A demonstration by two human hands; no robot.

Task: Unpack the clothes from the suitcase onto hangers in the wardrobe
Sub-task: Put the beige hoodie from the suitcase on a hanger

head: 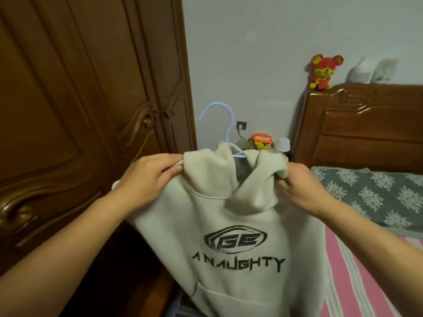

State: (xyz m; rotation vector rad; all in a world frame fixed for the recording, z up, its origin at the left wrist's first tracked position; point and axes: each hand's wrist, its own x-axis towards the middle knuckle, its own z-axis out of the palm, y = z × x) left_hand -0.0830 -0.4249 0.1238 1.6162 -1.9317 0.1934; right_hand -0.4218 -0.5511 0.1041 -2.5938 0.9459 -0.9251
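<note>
On my far left stands the wardrobe (68, 110), its carved doors closed, and just right of it my left hand (146, 177) has its fingers curled round the left shoulder of the hoodie (233, 236), pinching the cloth. The cream hoodie hangs between my hands, print facing me, on a pale blue hanger (219, 124) whose hook stands up above the collar, before the wall. My right hand (297, 186) grips the hood's right edge, fingers folded into the fabric, and beyond it lies the bed (366, 259) with a red toy (322, 72) on its headboard.
</note>
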